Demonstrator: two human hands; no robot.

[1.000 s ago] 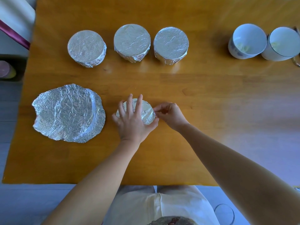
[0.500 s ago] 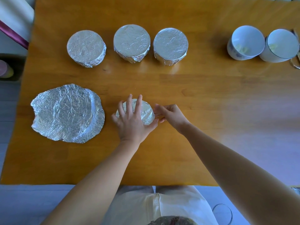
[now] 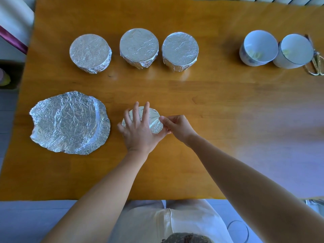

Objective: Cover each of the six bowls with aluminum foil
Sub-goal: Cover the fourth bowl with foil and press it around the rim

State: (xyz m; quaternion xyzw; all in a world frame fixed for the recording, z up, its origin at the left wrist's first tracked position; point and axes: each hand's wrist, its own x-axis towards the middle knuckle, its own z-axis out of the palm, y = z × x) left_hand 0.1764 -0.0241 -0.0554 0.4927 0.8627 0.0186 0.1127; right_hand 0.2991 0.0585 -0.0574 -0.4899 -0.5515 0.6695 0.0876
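**Fingers on the near bowl's foil**

Fingers (image 3: 135,111) of the left hand (image 3: 138,132) lie straight and spread over the foil cover (image 3: 156,127) of the near bowl, pressing down on its top. The bowl itself is hidden under foil and palm. It stands on the tabletop (image 3: 210,106) near the front edge, a little left of the middle.

The right hand (image 3: 178,128) comes in from the right. Its thumb and forefinger are curled together and pinch the foil cover at its right rim, beside the left thumb. The other right fingers are tucked under, so I cannot tell how they lie.

Just left of the hands, a loose foil sheet (image 3: 70,121) lies flat on the tabletop. It is crumpled, with a round crease pressed into it (as if shaped on a rim).

Along the far side stand three covered bowls in a row: a left one (image 3: 90,52), a middle one (image 3: 139,47) and a right one (image 3: 180,50). Each has foil drawn smooth across its top and folded down its side.

Well apart at the far right, two white open bowls (image 3: 259,47) (image 3: 296,50) stand touching each other, both without foil. Gold-handled scissors (image 3: 315,65) lie just beside the right one.
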